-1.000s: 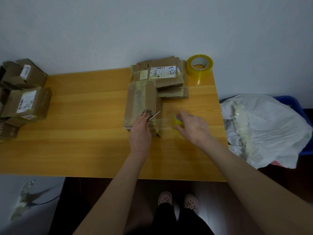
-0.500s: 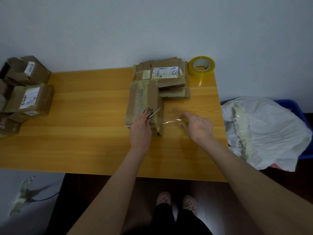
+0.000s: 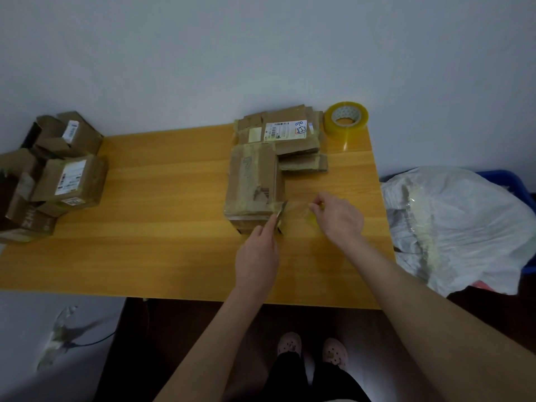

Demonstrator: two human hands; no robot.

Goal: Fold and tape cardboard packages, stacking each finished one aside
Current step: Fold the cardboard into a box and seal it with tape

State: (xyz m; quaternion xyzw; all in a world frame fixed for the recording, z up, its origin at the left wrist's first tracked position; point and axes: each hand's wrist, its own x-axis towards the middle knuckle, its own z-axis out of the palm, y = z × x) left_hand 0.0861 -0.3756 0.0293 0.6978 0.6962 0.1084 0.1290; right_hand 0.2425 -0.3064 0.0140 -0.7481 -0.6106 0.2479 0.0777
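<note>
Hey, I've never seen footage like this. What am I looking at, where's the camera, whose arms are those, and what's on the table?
No machine here: a person wears one camera on the head, looking down at their arms. On the table lie a box, flattened cardboard behind it, a tape roll beside that, and taped boxes piled at the left edge. The left hand holds a thin metal tool by the box; the right hand pinches a clear tape strip stretched from it. A white bag sits right of the table.
</note>
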